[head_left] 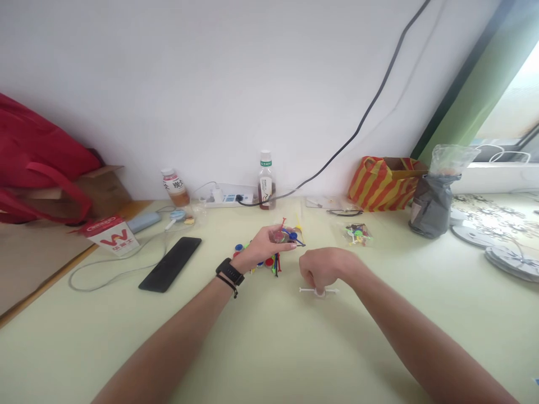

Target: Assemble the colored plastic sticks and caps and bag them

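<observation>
Left hand (264,247) reaches to twelve o'clock, grip pinched on a small round piece (278,237) lifted just over the pile (269,259) of coloured sticks and discs. Right hand (322,269) is clenched on a white rod (319,290), pressing it flat against the table (269,342), likely steadying it. Phone (170,264) lies at nine o'clock.

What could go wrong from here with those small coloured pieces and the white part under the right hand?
The left hand reaches into a loose pile of small coloured pieces; a careless sweep might scatter them across the table. The right hand presses a thin white stick piece against the table; it may bend or snap. The phone lies near the left forearm.
</observation>
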The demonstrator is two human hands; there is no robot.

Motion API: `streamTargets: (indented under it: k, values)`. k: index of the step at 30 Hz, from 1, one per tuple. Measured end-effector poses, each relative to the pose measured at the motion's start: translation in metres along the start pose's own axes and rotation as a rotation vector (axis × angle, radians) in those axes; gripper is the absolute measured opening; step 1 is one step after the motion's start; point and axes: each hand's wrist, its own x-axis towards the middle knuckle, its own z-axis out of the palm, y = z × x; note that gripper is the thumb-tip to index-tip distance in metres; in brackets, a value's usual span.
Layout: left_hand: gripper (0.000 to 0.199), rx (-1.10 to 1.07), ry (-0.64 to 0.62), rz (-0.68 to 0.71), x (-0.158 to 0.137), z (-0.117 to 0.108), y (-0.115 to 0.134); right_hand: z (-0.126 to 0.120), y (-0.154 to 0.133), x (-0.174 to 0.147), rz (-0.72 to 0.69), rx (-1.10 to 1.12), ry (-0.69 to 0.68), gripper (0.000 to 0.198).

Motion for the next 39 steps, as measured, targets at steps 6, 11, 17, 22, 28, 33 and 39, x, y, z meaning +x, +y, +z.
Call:
streamTargets:
  k: [6,11,17,22,28,33,39]
  values:
    - [0.058,0.029,-0.055,0.022,0.001,-0.001,0.003,-0.010,0.019,-0.022,-0.424,0.248,0.171,0.007]
    - [0.052,0.094,-0.137,-0.018,0.000,-0.002,0.001,-0.025,0.026,-0.058,-0.623,0.631,0.599,0.025]
    - [0.056,0.114,-0.197,-0.054,-0.005,0.003,0.007,-0.029,0.033,-0.066,-0.506,0.819,1.211,0.039]
    - [0.053,0.091,-0.219,-0.025,-0.003,0.004,0.008,-0.027,0.038,-0.051,-0.360,0.560,1.225,0.025]
    - [0.050,0.085,-0.216,-0.022,-0.004,0.005,0.007,-0.028,0.038,-0.045,-0.240,0.299,1.193,0.014]
    - [0.045,0.120,-0.202,-0.033,-0.004,0.004,0.008,-0.025,0.036,-0.049,-0.136,0.186,1.076,0.013]
    - [0.046,0.143,-0.195,-0.069,-0.004,0.004,0.005,-0.023,0.039,-0.049,-0.067,0.152,0.978,0.015]
